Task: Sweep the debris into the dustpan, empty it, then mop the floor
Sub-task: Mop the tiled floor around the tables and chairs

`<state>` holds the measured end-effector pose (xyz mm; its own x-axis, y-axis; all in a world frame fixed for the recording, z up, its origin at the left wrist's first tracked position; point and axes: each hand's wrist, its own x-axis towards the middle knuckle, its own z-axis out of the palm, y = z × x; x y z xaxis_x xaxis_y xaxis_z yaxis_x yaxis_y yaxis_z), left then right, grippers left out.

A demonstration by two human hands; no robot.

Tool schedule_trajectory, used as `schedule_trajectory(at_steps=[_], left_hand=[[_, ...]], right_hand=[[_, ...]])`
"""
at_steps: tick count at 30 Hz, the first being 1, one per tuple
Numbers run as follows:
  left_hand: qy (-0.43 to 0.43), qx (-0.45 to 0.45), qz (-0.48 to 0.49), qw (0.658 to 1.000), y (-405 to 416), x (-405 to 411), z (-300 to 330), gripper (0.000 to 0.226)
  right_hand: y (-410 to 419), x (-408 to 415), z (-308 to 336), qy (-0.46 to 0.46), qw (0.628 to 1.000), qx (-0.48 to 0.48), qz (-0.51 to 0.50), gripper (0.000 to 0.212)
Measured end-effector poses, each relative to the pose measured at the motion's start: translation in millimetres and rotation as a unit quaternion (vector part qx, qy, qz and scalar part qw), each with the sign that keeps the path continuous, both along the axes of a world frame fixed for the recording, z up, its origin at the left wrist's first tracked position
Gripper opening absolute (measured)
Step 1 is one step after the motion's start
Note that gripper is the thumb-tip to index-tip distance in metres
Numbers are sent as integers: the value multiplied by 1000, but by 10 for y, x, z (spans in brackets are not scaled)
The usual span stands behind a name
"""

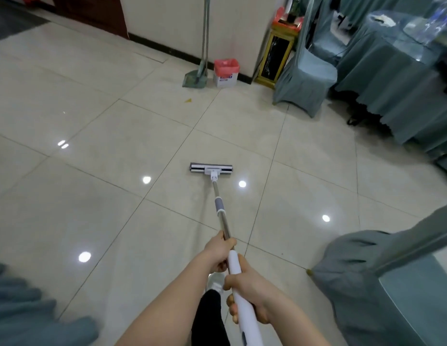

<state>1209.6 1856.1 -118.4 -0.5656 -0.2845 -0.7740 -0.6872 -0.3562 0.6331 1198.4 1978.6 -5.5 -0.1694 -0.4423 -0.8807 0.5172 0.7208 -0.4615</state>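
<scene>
A flat mop (pixel 211 169) with a grey and white head lies on the pale tiled floor (pixel 117 158) ahead of me. Its metal pole runs back to a white handle (pixel 236 278). My left hand (pixel 221 250) grips the pole where metal meets white. My right hand (pixel 247 293) is closed round the white handle just behind it. A green dustpan (pixel 194 79) and its broom stand against the far wall. A small yellowish scrap (pixel 188 100) lies on the tile in front of them.
A white box lined with a red bag (pixel 226 72) sits beside the dustpan, and a gold-framed stand (pixel 276 58) next to it. Grey-green covered chairs (pixel 305 78) and a draped table (pixel 397 78) fill the right. Another covered chair (pixel 372 270) is close at my right, cloth (pixel 30 308) at lower left.
</scene>
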Motion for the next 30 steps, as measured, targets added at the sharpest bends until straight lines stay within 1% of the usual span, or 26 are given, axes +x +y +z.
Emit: schedule_trajectory(at_steps=[3, 8, 15, 21, 24, 27, 30], left_hand=[[1, -1, 10, 1000, 266, 359, 22, 8], [9, 1, 35, 999, 589, 689, 85, 2], [3, -3, 41, 999, 989, 935, 154, 5], [-12, -2, 54, 998, 1612, 1175, 208, 6], [-7, -13, 49, 999, 1929, 1180, 215, 8], [-7, -36, 52, 998, 1938, 1067, 279, 8], [-27, -65, 57, 996, 1677, 871, 327, 11]], right_hand=[[253, 338, 30, 3, 1000, -2, 10, 52], [552, 640, 90, 12, 1000, 7, 23, 50], [928, 853, 221, 16, 999, 15, 50, 42], [1571, 1026, 241, 5, 998, 19, 61, 47], [1869, 992, 258, -1, 998, 23, 57, 46], [1877, 896, 277, 11, 999, 20, 47, 44], [1657, 783, 249, 33, 999, 7, 29, 36]])
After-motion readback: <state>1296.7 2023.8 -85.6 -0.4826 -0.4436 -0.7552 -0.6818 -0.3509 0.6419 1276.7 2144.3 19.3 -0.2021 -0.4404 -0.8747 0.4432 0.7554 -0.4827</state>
